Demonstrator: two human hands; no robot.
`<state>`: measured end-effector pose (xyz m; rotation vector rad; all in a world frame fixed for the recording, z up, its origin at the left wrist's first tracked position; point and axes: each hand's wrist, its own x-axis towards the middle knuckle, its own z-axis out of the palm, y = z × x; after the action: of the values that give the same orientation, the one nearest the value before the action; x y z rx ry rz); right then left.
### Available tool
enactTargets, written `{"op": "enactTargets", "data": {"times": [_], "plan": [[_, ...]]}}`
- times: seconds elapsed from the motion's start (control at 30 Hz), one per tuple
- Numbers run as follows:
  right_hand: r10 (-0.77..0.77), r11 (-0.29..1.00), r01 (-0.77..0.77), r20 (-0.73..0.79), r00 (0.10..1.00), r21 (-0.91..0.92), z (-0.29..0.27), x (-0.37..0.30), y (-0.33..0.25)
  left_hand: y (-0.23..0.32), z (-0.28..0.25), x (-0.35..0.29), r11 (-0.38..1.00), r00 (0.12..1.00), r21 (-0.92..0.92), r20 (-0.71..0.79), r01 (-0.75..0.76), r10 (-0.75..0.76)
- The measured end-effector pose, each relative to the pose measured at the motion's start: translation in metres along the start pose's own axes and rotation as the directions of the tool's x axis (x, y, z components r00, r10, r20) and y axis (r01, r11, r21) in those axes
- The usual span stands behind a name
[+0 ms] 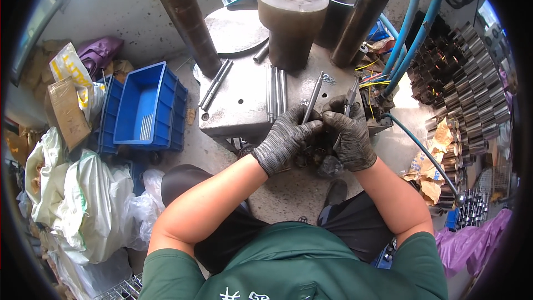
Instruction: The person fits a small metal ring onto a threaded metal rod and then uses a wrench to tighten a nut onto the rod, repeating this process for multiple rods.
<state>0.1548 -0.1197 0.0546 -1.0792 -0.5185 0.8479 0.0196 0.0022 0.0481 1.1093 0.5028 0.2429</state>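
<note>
The left hand (284, 140) curls its fingers (310, 128) round a metal rod (314, 95), the right hand (354, 138) round pliers (351, 96).

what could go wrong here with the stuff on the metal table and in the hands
The right hand holds a slim tool close to the left hand; a slip might jab that glove or scratch the rod it grips.
The loose rods reach near the front edge of the table, so a bump could send one off.
The small metal bits might get brushed away.
</note>
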Motion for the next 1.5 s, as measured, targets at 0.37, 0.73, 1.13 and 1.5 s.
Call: {"op": "enactTargets", "data": {"times": [0.37, 0.73, 1.13, 1.5], "plan": [[0.254, 0.966, -0.255, 0.006, 0.967, 0.042, 0.003, -0.007, -0.009, 0.002, 0.001, 0.004, 0.997, 0.997, -0.068, -0.073, -0.044, 0.039], [-0.257, 0.2, 0.475, 0.422, 0.87, -0.857, -0.02, -0.004, -0.036, 0.02, -0.027, 0.008, 0.962, 0.99, -0.268, -0.138, -0.055, 0.018], [-0.299, -0.038, 0.603, 0.585, 0.754, -0.797, -0.017, 0.002, -0.04, 0.012, -0.027, 0.006, 0.978, 0.99, -0.196, -0.133, -0.078, 0.052], [-0.157, 0.355, 0.34, 0.303, 0.94, -0.871, -0.034, 0.007, -0.054, 0.023, -0.027, -0.003, 0.982, 0.98, -0.015, -0.072, -0.188, 0.186]]}}
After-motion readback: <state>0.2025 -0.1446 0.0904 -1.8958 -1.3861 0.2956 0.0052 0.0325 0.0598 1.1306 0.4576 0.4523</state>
